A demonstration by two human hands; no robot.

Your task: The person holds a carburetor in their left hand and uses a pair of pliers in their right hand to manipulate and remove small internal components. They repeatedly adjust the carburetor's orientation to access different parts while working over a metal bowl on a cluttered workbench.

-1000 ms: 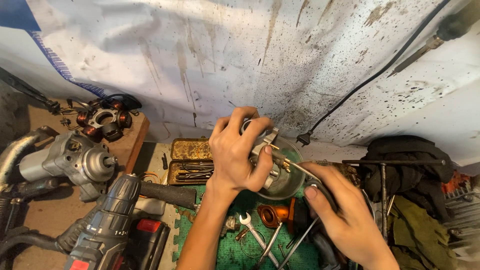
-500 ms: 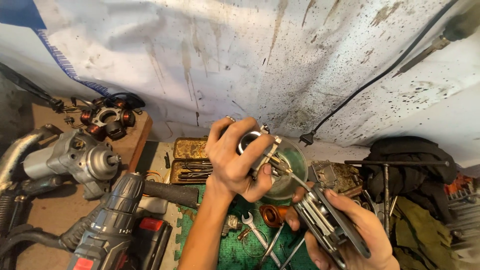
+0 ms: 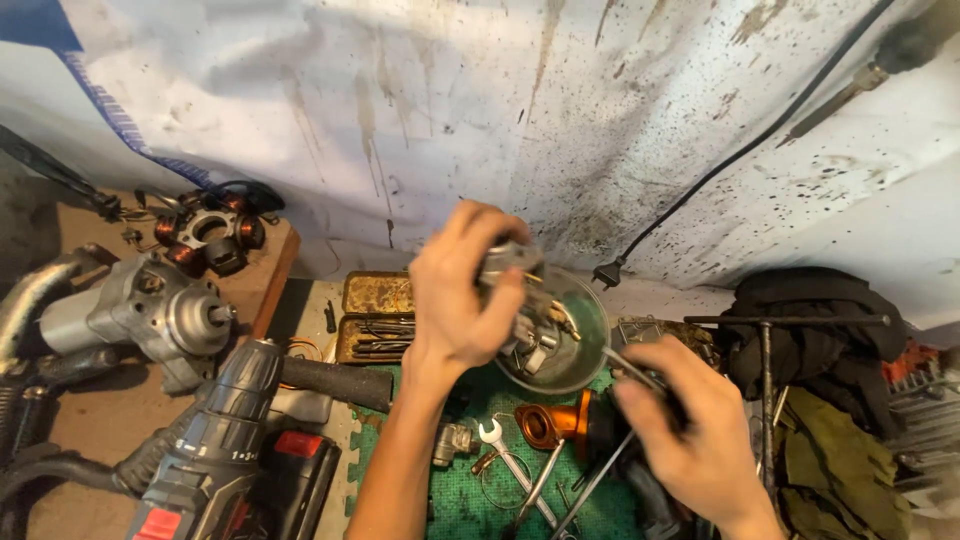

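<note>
A small grey metal part [image 3: 525, 300], a carburettor-like body with brass bits, sits at the centre of the frame, clasped in the left hand [image 3: 462, 295], whose fingers curl over its top while the thumb presses from below. It hangs just above a clear round bowl [image 3: 580, 340], which shows behind and to the right of it. Lower right, the right hand [image 3: 690, 430] is closed around a thin dark tool [image 3: 640, 375] whose metal tip points up toward the bowl's rim; the hand is blurred, so the exact grip cannot be made out. Below the bowl, on a green mat [image 3: 470, 500], lie an orange fitting [image 3: 550, 425], a small spanner [image 3: 500, 445], a screwdriver [image 3: 535, 490] and a little brass-grey valve [image 3: 452, 440]. Left of the left hand, two rusty tins [image 3: 375, 315] hold drill bits. Further left, a cordless drill [image 3: 215, 440] with red trim fills the lower left corner, its black handle end reaching toward the person's forearm. Above it rests a grey motor housing [image 3: 150, 315], and in the upper left a copper-wound stator [image 3: 210, 230] lies on a wooden block. A stained white sheet [image 3: 500, 100] covers the whole top of the frame, with a black cable [image 3: 740, 160] running down it to a plug [image 3: 607, 272] just above the bowl. At the right edge, dark cloth [image 3: 800, 310] and a T-shaped wrench [image 3: 765, 360] crowd the bench.
</note>
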